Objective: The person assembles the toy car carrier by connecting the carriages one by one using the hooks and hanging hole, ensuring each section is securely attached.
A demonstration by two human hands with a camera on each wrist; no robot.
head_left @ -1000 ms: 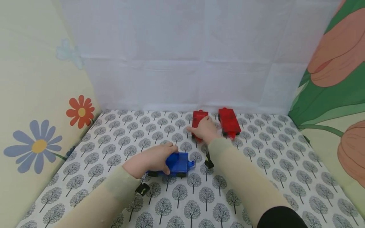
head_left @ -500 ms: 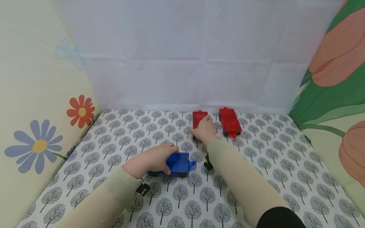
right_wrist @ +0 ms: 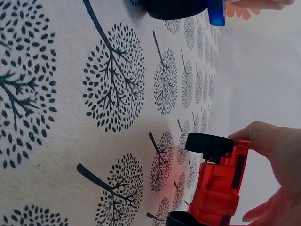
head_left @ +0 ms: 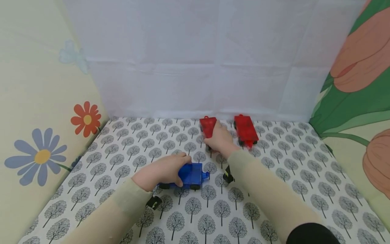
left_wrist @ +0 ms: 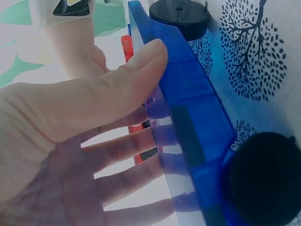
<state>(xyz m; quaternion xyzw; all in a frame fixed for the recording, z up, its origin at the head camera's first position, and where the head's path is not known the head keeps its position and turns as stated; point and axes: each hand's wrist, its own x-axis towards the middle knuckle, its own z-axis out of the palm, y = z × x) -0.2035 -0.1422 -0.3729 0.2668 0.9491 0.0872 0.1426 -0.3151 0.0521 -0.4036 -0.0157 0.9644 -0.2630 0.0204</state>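
A translucent blue toy wagon [head_left: 192, 174] with black wheels stands near the middle of the cloth, its hitch pointing right. My left hand [head_left: 164, 171] grips it from the left; in the left wrist view the thumb lies along its near side and the fingers reach across its far side. Farther back, my right hand [head_left: 220, 137] holds a red toy wagon [head_left: 208, 124] across its sides. That wagon is turned at an angle, and its near end is partly hidden by the hand. Its black wheels [right_wrist: 209, 143] show in the right wrist view.
A second red toy wagon [head_left: 246, 128] stands to the right of my right hand, close to the white back cloth [head_left: 195, 84]. Flower-printed panels [head_left: 39, 101] rise on both sides. Tree-printed cloth [head_left: 195, 222] covers the tabletop.
My right hand has turned the red wagon it holds, swinging its far end left. The left hand stays on the blue wagon, and the other red wagon has not moved.
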